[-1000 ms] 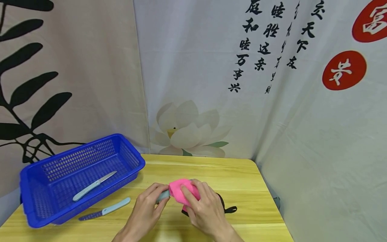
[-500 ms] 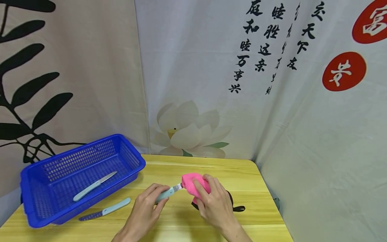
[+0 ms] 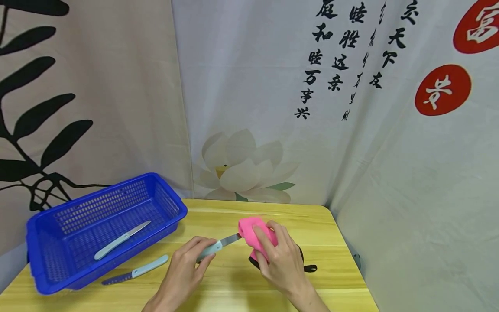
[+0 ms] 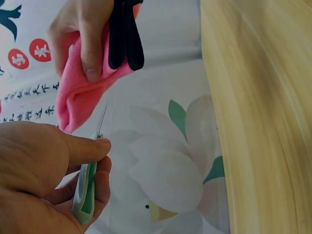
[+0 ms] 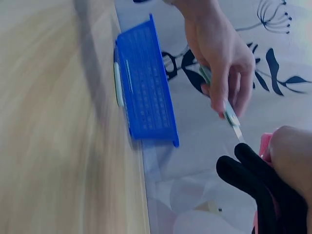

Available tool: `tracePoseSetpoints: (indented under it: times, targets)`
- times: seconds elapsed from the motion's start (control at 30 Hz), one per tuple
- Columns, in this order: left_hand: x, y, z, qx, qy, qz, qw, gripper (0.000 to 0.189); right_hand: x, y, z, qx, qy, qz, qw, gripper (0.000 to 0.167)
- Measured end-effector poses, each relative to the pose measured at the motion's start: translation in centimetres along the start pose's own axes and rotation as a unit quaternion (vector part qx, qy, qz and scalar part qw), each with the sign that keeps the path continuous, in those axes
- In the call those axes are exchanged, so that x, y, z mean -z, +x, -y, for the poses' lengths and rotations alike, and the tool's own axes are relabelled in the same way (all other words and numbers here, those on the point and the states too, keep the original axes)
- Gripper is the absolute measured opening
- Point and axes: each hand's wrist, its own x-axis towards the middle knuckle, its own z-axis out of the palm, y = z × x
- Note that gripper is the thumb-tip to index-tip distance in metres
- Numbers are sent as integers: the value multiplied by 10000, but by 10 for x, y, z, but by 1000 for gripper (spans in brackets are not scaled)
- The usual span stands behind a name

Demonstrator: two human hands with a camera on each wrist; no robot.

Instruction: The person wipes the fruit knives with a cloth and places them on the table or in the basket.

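My left hand (image 3: 187,266) grips a small knife (image 3: 211,250) by its light blue handle, the blade pointing right and slightly away from me. In my right hand (image 3: 286,266) is a bunched pink cloth (image 3: 247,227) with black trim, folded over the blade's tip end so that the tip is hidden. The bare blade shows between handle and cloth. In the left wrist view, the left thumb (image 4: 90,148) presses along the knife handle (image 4: 85,195), and a black loop (image 4: 126,39) hangs from the cloth. The right wrist view shows that black loop (image 5: 243,170) close up.
A blue mesh basket (image 3: 152,175) stands at the left of the wooden table (image 3: 331,242), with a knife (image 3: 121,240) inside it. Another knife (image 3: 150,266), with a dark spotted blade, lies in front of the basket. A printed curtain (image 3: 241,86) hangs behind the table.
The right hand and pink cloth have moved right and away from the left hand, baring much of the blade that was covered. The left hand has stayed nearly still.
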Motion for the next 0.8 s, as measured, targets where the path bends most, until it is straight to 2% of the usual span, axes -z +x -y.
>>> tracePoseSetpoints:
  times: [0.23,0.4,0.57,0.8]
  targets:
    - [-2,1,-2,17,-41,32,10000,40,-2,4,24,728,189,-77,9971,73]
    - [-3,2,-3,-261,164,-55,9995,39,-6,5,32,1056,224,-112,9941,73]
    - [-3,3,-4,-453,254,-128,9986,41,-8,4,34,1060,195,-12,9942,69]
    - [-3,1,-7,-182,-25,10,9998,41,-7,3,27,754,-135,188,9969,68]
